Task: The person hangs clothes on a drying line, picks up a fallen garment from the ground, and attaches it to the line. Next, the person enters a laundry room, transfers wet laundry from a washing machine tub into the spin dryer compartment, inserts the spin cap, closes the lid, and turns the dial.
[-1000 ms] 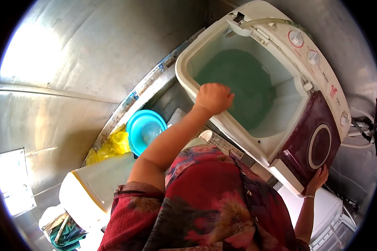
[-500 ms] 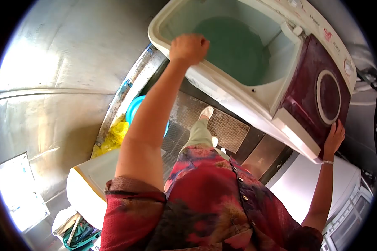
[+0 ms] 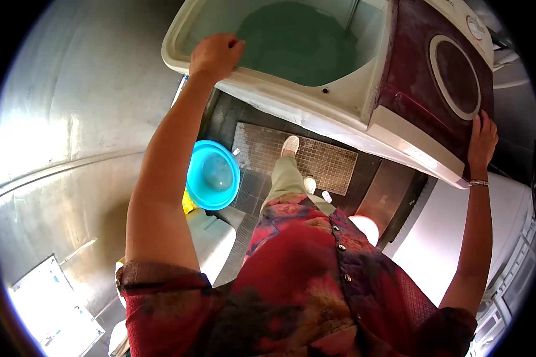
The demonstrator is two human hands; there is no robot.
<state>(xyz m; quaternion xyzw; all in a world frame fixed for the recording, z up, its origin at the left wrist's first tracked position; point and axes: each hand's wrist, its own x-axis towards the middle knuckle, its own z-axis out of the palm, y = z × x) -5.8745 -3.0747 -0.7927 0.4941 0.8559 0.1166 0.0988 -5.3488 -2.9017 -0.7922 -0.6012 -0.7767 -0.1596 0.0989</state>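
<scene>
A twin-tub washing machine [image 3: 315, 110] fills the upper part of the view. Its left tub is uncovered and holds greenish water [image 3: 298, 44]. Over the near rim of that tub, my left hand [image 3: 217, 58] is closed, fingers curled at the edge. My right hand [image 3: 483, 140], with a bracelet on the wrist, lies with fingers stretched along the right edge of the maroon lid [image 3: 408, 77]. That lid covers the other side of the machine and has a round window [image 3: 455, 77] with a pale ring.
On the floor at left stands a blue basin [image 3: 196, 193] beside a yellow bag [image 3: 189, 203]. A gridded mat [image 3: 330, 166] lies under my feet. A white appliance [image 3: 441, 238] stands at right, and a metallic wall [image 3: 71, 107] rises on the left.
The view has turned, so the machine sits further left and less tilted, and more of the blue basin shows. Both hands stay at the same spots on the machine.
</scene>
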